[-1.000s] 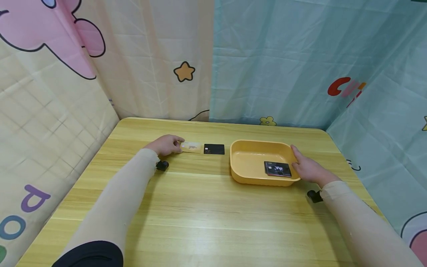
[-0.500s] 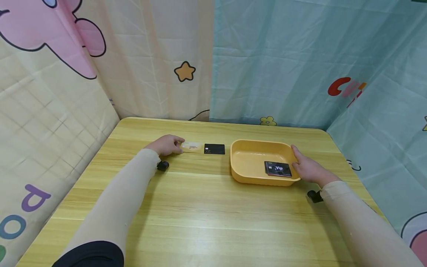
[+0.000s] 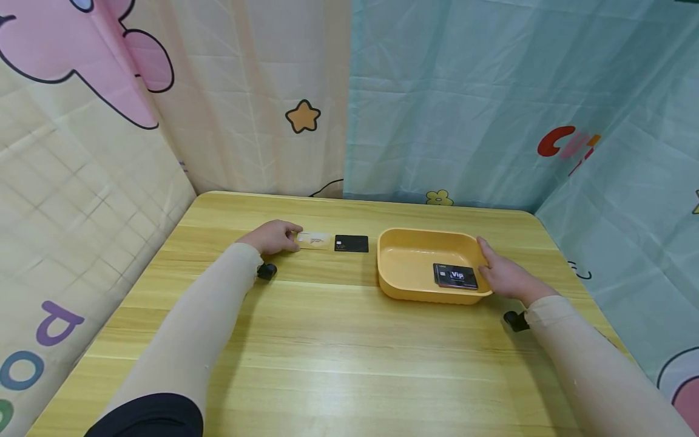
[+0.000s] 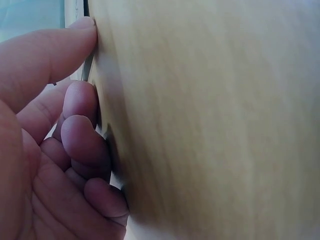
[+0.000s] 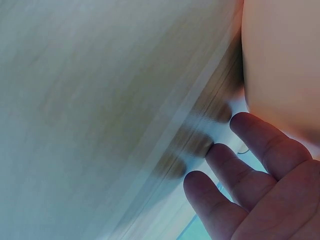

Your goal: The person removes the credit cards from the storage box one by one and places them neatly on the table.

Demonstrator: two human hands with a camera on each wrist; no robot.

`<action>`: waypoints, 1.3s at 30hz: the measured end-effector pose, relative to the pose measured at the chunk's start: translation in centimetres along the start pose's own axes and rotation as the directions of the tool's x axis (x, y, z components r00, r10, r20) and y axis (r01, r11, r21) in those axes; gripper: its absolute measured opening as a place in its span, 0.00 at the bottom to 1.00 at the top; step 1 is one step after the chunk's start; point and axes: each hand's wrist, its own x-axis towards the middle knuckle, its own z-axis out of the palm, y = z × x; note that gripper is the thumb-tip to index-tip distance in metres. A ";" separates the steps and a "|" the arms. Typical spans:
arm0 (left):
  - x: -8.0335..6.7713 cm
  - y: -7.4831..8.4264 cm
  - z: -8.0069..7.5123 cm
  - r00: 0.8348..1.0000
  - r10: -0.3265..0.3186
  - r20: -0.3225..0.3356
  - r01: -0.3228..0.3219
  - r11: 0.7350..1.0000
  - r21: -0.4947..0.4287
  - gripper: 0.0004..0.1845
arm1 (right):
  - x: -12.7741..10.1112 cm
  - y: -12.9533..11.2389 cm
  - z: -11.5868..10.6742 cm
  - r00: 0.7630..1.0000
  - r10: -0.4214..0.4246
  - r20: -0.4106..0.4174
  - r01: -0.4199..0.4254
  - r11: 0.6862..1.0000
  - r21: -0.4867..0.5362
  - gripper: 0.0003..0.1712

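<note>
The table is pale wood-grain laminate, smooth with a soft sheen. The yellow tray looks like smooth matt plastic. The beige card and the black card look like thin plastic, the black one matt. The printed backdrop is creased cloth.

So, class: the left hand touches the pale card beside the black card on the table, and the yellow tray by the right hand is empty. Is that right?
Not quite. The yellow tray is not empty: the head view shows black VIP cards lying in it. The rest stands: left hand on the pale card, beside the black card, right hand by the tray.
</note>
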 end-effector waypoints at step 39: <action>-0.4 0.4 0.1 1.000 -0.009 -0.025 0.009 1.000 -0.030 0.28 | 0.1 0.1 0.0 1.000 0.009 0.006 -0.009 1.000 0.006 0.42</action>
